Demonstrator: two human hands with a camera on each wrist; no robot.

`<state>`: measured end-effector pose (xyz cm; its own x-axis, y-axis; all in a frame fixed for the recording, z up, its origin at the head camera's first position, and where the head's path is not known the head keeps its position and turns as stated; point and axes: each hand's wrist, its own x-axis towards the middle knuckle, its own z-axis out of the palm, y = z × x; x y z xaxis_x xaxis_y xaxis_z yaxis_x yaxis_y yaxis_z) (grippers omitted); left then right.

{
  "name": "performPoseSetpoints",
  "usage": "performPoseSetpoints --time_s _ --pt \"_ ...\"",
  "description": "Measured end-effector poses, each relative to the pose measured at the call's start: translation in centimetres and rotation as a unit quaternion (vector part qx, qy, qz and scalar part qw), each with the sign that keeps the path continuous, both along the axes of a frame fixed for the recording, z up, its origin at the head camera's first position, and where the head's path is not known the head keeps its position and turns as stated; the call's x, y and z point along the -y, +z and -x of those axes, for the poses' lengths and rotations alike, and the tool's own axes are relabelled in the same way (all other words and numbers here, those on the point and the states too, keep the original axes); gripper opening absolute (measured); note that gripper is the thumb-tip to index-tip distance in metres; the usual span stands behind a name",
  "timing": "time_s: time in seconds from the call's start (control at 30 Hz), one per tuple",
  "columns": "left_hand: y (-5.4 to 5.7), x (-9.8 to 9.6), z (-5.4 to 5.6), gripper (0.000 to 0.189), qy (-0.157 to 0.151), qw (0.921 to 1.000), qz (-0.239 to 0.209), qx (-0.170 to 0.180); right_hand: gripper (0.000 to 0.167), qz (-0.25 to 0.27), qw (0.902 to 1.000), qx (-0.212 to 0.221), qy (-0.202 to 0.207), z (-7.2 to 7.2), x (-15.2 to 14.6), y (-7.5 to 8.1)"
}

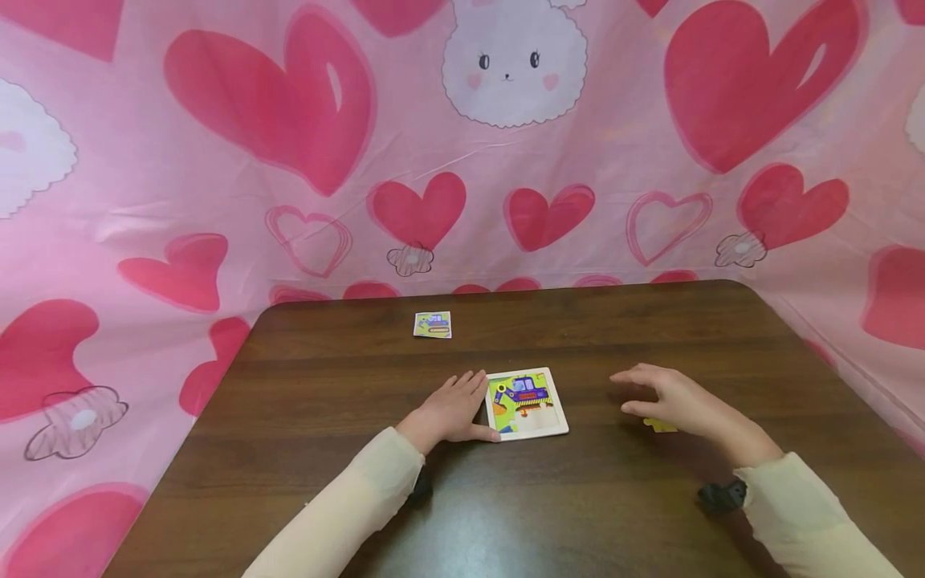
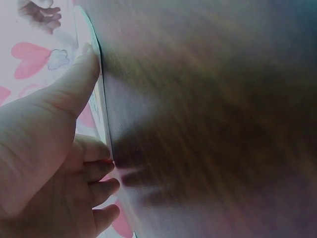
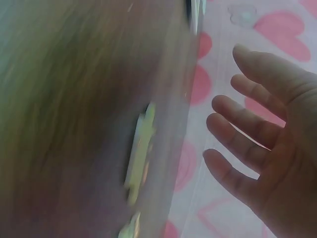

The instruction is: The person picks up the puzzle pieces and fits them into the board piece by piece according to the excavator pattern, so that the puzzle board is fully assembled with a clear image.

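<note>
A white-framed jigsaw puzzle (image 1: 527, 404) with a purple digger picture lies flat on the table; its lower right part shows bare board. My left hand (image 1: 454, 409) rests at the frame's left side, fingers straight, thumb along the near corner. In the left wrist view the thumb (image 2: 81, 79) lies against the frame's edge. My right hand (image 1: 672, 401) hovers to the right of the puzzle with fingers loosely spread and nothing between them. Beneath it is a yellow puzzle piece (image 1: 660, 425), partly hidden. The right wrist view shows a loose piece (image 3: 140, 156) and another piece (image 3: 130, 227) on the table.
A small picture card (image 1: 433, 324) with a similar digger lies farther back on the brown wooden table (image 1: 325, 385). A pink cloth (image 1: 506, 160) with hearts hangs behind the table and at its sides.
</note>
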<state>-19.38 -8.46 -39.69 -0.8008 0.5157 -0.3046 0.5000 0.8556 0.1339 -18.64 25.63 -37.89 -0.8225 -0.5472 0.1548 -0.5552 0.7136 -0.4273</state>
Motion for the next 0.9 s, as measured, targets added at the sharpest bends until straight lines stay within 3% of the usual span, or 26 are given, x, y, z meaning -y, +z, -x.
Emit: performPoseSetpoints --time_s 0.27,0.6,0.9 --pt "0.5 0.1 -0.3 0.094 -0.01 0.9998 -0.017 -0.003 0.038 0.0 0.9995 0.026 -0.019 -0.5 -2.7 -0.3" --pt "-0.1 0.1 0.1 0.095 -0.009 0.9999 -0.002 -0.01 0.04 -0.015 0.9962 0.08 -0.033 -0.9 -4.3 -0.8" --pt "0.0 0.1 0.0 0.095 -0.007 0.9999 -0.004 -0.01 0.022 -0.028 0.9985 0.046 0.005 -1.1 -4.9 -1.3"
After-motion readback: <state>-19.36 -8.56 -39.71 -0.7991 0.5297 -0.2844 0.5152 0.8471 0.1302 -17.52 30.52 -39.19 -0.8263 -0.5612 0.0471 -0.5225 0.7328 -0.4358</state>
